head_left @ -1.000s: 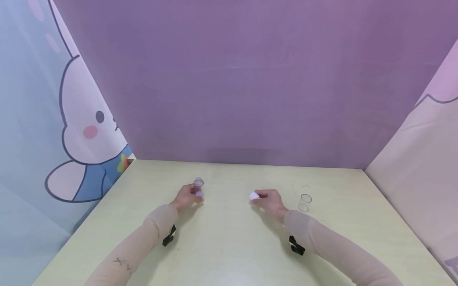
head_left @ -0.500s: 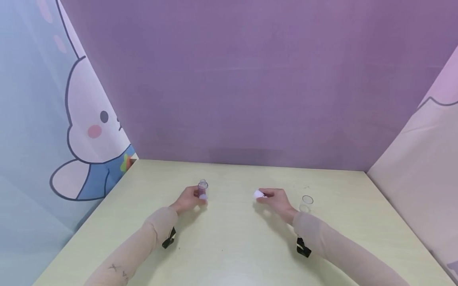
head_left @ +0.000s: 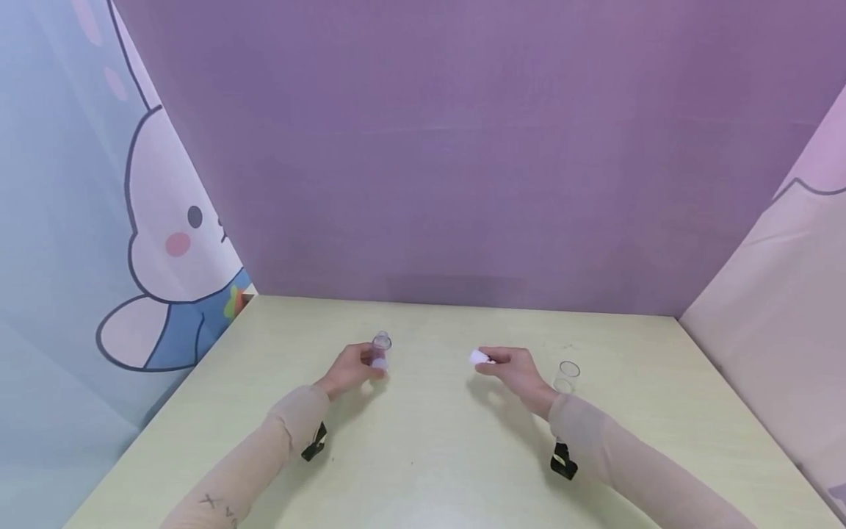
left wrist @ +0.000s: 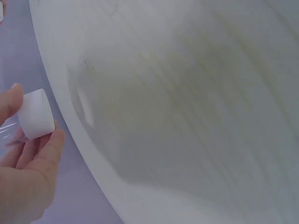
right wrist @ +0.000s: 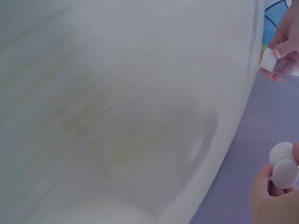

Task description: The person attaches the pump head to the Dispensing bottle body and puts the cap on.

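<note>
In the head view my left hand [head_left: 352, 366] grips a small clear bottle [head_left: 380, 351], its ringed clear end up and a white end down. The left wrist view shows that white cylindrical end [left wrist: 37, 114] between thumb and fingers. My right hand [head_left: 518, 372] pinches a small white piece [head_left: 479, 357] between thumb and fingertips. Seen from the right wrist, this piece shows two round white discs [right wrist: 284, 173] close together; I cannot tell whether they are joined. Both hands are over the table, apart from each other.
A clear open cylinder [head_left: 567, 377], like a small cup, stands on the pale table [head_left: 423, 441] just right of my right hand. A purple panel [head_left: 463, 147] rises along the back edge. Printed curtains [head_left: 59, 220] hang at both sides.
The head view has shifted slightly. My left hand, with the bottle, has come a little to the right. My right hand keeps its grip on the white piece.
</note>
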Action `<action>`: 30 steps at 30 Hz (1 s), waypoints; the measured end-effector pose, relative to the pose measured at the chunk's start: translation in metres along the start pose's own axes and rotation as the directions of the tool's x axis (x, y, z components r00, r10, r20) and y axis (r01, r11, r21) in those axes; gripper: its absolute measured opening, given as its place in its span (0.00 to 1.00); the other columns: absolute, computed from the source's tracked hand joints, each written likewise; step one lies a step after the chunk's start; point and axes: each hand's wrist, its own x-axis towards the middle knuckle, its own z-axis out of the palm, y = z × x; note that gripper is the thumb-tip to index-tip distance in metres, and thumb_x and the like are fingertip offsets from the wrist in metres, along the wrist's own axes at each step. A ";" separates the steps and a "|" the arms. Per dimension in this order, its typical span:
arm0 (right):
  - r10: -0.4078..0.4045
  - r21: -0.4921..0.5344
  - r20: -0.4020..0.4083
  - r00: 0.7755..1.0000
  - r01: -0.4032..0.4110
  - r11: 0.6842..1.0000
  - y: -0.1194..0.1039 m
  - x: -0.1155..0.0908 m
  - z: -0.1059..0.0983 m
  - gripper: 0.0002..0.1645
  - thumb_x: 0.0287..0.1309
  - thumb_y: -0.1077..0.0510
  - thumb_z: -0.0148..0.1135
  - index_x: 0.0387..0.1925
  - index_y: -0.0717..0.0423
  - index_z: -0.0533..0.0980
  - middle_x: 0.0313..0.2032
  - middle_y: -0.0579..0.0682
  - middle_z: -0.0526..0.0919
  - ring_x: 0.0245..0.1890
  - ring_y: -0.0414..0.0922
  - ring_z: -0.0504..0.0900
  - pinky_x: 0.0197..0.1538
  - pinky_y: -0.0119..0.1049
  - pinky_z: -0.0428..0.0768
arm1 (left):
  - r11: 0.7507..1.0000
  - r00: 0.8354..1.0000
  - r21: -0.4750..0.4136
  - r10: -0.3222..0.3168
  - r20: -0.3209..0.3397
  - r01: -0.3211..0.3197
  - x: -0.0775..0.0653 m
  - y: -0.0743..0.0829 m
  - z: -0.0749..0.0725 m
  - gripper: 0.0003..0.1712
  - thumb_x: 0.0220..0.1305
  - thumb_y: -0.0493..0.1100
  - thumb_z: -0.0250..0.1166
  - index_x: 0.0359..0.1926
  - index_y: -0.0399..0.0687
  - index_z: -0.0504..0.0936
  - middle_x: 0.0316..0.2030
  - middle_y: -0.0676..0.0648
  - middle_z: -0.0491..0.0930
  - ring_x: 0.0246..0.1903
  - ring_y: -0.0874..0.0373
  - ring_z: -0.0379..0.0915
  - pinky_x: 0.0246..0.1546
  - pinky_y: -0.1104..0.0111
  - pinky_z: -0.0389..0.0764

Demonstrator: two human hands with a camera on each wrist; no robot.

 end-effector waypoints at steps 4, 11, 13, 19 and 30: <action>-0.001 0.006 0.006 1.000 0.000 1.000 -0.005 -0.003 -0.002 0.27 0.51 0.59 0.65 0.54 0.58 0.74 0.55 0.57 0.76 0.54 0.50 0.75 0.56 0.43 0.72 | 1.000 1.000 0.008 0.017 -0.001 -0.017 -0.002 0.001 -0.001 0.24 0.50 0.35 0.67 0.51 0.37 0.76 0.44 0.44 0.79 0.46 0.53 0.74 0.49 0.60 0.74; -0.003 0.001 0.007 1.000 0.003 1.000 -0.008 -0.004 -0.007 0.27 0.51 0.59 0.65 0.55 0.58 0.73 0.55 0.57 0.76 0.53 0.50 0.75 0.56 0.42 0.72 | 1.000 1.000 -0.016 -0.012 -0.017 0.012 -0.005 0.006 -0.002 0.22 0.50 0.35 0.67 0.49 0.37 0.75 0.45 0.44 0.78 0.46 0.53 0.73 0.49 0.61 0.74; -0.002 0.004 0.005 1.000 0.002 1.000 -0.006 -0.003 -0.007 0.27 0.51 0.59 0.65 0.55 0.58 0.73 0.55 0.57 0.75 0.54 0.50 0.75 0.56 0.42 0.72 | 1.000 1.000 -0.021 -0.016 -0.024 0.015 -0.004 0.006 -0.002 0.22 0.50 0.35 0.68 0.48 0.38 0.75 0.45 0.43 0.78 0.46 0.54 0.73 0.49 0.62 0.74; 0.017 0.001 -0.007 1.000 -0.017 1.000 -0.004 -0.004 -0.009 0.27 0.51 0.59 0.65 0.55 0.58 0.73 0.56 0.57 0.75 0.55 0.51 0.74 0.57 0.44 0.70 | 0.999 1.000 -0.029 -0.014 -0.028 0.013 -0.004 0.004 -0.001 0.20 0.50 0.34 0.68 0.46 0.39 0.75 0.44 0.44 0.78 0.46 0.54 0.73 0.50 0.62 0.73; 0.033 0.010 0.014 0.999 -0.034 0.999 -0.002 -0.008 -0.010 0.27 0.50 0.59 0.66 0.54 0.58 0.74 0.55 0.56 0.75 0.53 0.50 0.75 0.58 0.45 0.70 | 0.999 1.000 -0.035 0.006 -0.021 -0.006 -0.006 0.005 0.003 0.21 0.50 0.35 0.68 0.47 0.40 0.76 0.44 0.45 0.78 0.47 0.52 0.73 0.52 0.59 0.72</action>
